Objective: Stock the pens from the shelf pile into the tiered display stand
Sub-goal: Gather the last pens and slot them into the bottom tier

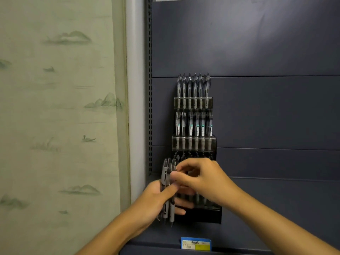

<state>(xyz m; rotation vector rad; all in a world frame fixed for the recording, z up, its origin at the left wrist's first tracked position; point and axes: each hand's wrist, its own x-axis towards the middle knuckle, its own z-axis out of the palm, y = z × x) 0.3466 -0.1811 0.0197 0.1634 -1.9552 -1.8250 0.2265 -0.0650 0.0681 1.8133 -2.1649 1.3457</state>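
A tiered clear display stand (213, 142) hangs against the dark blue shelf back panel. Its top and middle tiers each hold a row of several upright pens (193, 87). The bottom tier is mostly hidden behind my hands. My left hand (158, 197) grips a bundle of several grey pens (166, 177), tips pointing down, just left of the stand. My right hand (198, 177) reaches across in front of the bottom tier, its thumb and fingers pinching the top of one pen in that bundle.
The dark blue back panel (266, 111) fills the right side, with a perforated upright rail (150, 89) at its left edge. A blue and yellow price tag (196, 243) sits on the shelf edge below. Pale green landscape wallpaper (60, 107) covers the wall on the left.
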